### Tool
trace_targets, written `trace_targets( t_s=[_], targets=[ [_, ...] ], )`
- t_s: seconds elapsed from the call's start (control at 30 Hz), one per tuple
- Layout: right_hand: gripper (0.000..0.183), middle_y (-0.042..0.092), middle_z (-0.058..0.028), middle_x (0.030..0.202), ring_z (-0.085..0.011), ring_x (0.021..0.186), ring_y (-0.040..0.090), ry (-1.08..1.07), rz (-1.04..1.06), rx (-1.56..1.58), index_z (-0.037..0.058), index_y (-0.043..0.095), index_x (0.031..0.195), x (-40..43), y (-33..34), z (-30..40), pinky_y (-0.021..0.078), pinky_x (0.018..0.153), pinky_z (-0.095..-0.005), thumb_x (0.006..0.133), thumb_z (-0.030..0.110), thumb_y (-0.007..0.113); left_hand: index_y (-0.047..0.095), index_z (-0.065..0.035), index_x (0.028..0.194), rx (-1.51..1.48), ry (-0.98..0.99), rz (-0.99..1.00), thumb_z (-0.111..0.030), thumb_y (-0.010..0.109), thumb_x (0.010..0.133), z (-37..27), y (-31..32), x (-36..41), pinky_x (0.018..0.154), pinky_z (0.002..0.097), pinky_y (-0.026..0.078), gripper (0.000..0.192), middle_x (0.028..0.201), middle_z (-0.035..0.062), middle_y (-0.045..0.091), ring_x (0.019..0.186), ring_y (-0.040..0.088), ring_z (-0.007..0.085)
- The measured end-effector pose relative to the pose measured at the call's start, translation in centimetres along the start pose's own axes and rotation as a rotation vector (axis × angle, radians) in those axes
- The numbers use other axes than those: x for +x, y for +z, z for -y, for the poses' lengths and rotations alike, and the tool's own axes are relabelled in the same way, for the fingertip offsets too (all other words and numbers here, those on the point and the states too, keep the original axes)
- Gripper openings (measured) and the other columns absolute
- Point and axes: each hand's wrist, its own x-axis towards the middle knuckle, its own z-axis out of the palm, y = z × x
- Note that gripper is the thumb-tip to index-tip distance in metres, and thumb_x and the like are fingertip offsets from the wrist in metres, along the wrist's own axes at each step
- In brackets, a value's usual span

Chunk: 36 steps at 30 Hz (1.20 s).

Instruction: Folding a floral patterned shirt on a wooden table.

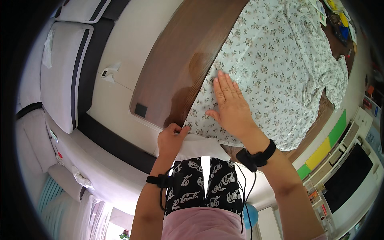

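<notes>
A white cloth with a small floral print lies spread over a dark wooden table, flat at its near left part and bunched along the far right. My right hand rests palm down on the cloth, fingers extended and nothing gripped. At the near left corner, my left hand pinches the cloth's edge between thumb and fingers. A plain white piece of fabric hangs over the near table edge beside that hand; whether it is joined to the floral cloth I cannot tell.
Damp-looking dark patches mark the wood left of the cloth. A small dark square sits at the table's left corner. Various items, including a dark remote control, lie at the far right. A grey sofa stands to the left. Cables hang from my wristbands.
</notes>
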Motion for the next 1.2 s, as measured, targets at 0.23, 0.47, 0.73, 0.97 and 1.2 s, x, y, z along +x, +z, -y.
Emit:
trace_targets(
  t_s=[0.23,0.47,0.73,0.97,1.2],
  targets=[
    [0.089,0.018,-0.0200,0.146,-0.0333,0.135,0.019,0.029,-0.180,-0.009,-0.0038,0.021,0.138,2.5,0.8,0.3,0.0191,0.110,-0.0424,0.075,0.044,0.062,0.058,-0.0027,0.067,-0.008,0.049,-0.043,-0.033,0.073,0.071,0.4,0.5,0.0,0.050,0.0342,0.041,0.034,0.058,0.0106,0.057,0.050,0.053,0.0231],
    [0.091,0.014,-0.0190,0.147,-0.0312,0.137,0.012,0.088,-0.117,-0.031,-0.0027,0.019,0.140,2.9,2.1,-1.0,0.0135,0.111,-0.0409,0.078,0.054,0.054,0.058,-0.0025,0.067,-0.020,0.004,-0.007,-0.033,0.073,0.072,1.2,0.7,0.1,0.049,0.0342,0.040,0.035,0.057,0.0095,0.056,0.049,0.050,0.0217],
    [0.090,0.015,-0.0187,0.147,-0.0310,0.137,0.012,0.113,-0.148,-0.161,-0.0032,0.018,0.140,2.8,1.7,-3.4,0.0119,0.111,-0.0415,0.081,0.060,0.046,0.057,-0.0007,0.066,-0.040,0.012,0.013,-0.028,0.075,0.071,0.0,0.1,0.1,0.049,0.0294,0.039,0.033,0.058,0.0074,0.056,0.051,0.047,0.0136],
    [0.089,0.015,-0.0190,0.147,-0.0310,0.137,0.012,0.102,-0.170,-0.156,-0.0023,0.018,0.140,2.5,1.2,-2.9,0.0126,0.111,-0.0414,0.081,0.059,0.046,0.058,-0.0017,0.071,0.022,-0.006,0.090,-0.028,0.077,0.067,0.2,-0.6,-0.2,0.052,0.0290,0.041,0.033,0.065,0.0075,0.058,0.055,0.050,0.0146],
    [0.088,0.016,-0.0156,0.148,-0.0300,0.137,0.014,-0.031,-0.073,-0.149,0.0011,0.021,0.140,1.9,2.1,-2.2,0.0124,0.112,-0.0406,0.079,0.057,0.050,0.057,-0.0024,0.076,0.000,0.080,0.085,-0.023,0.077,0.066,1.3,0.0,0.0,0.057,0.0281,0.043,0.030,0.067,0.0069,0.059,0.059,0.051,0.0155]
  ],
)
